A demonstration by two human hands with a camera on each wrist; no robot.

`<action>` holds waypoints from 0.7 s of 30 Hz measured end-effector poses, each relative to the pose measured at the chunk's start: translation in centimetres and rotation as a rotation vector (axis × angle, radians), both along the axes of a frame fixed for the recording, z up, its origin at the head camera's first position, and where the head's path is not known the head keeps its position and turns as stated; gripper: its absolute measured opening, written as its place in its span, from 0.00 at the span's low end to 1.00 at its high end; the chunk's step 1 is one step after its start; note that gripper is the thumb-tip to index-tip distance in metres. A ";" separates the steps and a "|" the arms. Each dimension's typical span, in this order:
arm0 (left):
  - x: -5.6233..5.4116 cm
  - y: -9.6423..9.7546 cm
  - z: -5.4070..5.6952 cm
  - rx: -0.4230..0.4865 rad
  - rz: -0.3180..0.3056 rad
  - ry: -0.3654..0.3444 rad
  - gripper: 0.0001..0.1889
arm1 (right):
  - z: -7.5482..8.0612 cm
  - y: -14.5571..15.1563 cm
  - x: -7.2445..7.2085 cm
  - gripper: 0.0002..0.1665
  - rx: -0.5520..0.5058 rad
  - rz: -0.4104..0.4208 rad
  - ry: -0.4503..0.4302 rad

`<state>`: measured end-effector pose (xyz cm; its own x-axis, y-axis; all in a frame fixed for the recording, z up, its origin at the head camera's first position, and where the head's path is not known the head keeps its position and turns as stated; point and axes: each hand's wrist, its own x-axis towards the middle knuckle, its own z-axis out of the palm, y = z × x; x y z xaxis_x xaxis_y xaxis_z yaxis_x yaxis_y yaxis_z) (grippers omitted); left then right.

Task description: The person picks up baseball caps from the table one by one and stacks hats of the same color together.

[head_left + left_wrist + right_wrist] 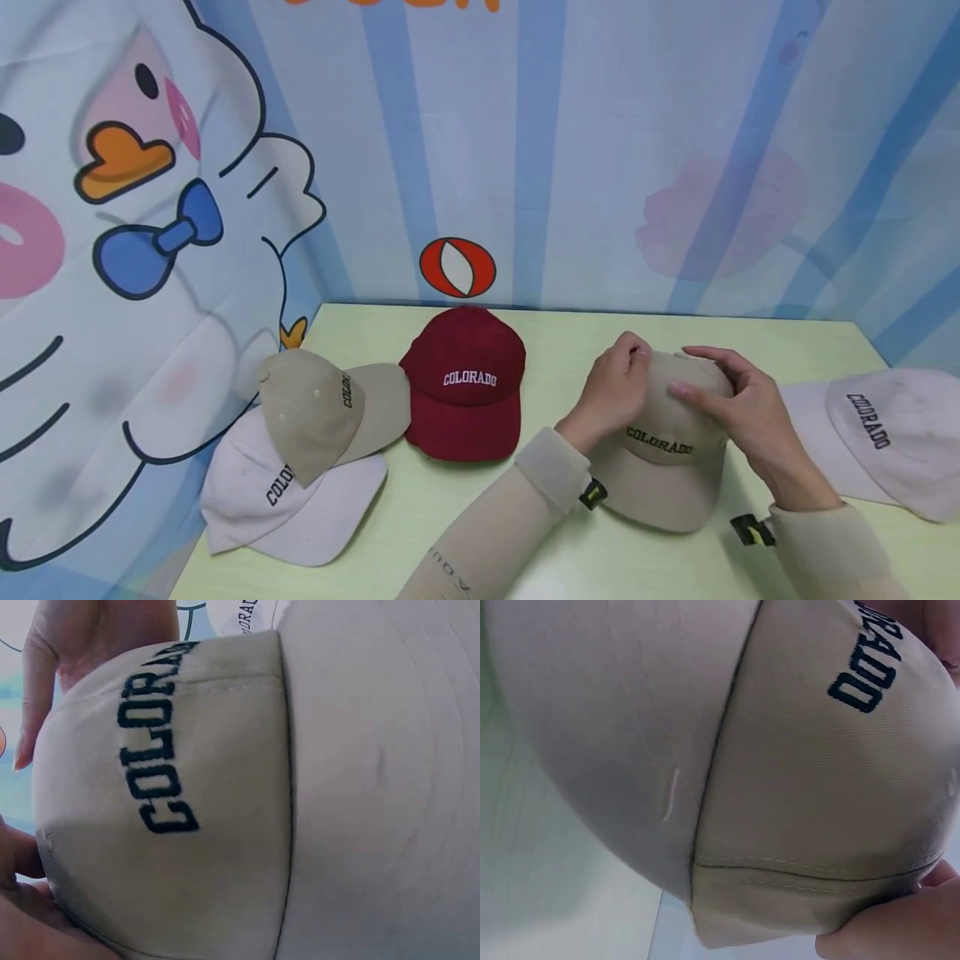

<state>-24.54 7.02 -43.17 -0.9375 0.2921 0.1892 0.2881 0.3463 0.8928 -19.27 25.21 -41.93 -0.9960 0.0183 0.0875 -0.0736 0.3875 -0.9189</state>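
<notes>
2 hands (611, 387) (753, 417) grip a beige cap (663, 421) from opposite sides, the sleeved forearms (498, 529) slanting inward towards it.

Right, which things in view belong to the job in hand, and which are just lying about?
In the job:
held beige cap
left hand, gripping its crown
right hand, at its crown

Seemingly just lying about:
red cap
other beige cap, partly over the left white cap
right white cap
</notes>
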 end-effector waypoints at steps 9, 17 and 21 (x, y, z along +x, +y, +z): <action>-0.9 -0.8 -0.3 0.032 0.071 -0.021 0.13 | -0.5 -1.5 -1.0 0.36 0.015 -0.061 0.010; -1.8 -1.7 -0.6 0.049 0.147 -0.063 0.13 | -1.8 -3.0 -1.9 0.39 0.070 -0.131 0.094; -2.4 -2.3 -0.6 0.046 0.193 -0.042 0.12 | -2.0 -3.3 -2.0 0.41 0.083 -0.123 0.109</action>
<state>-26.90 4.72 -43.75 -0.9825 0.0987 0.1582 0.1831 0.3503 0.9186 -21.24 21.95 -43.97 -0.9713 0.1280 0.2006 -0.1178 0.4740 -0.8726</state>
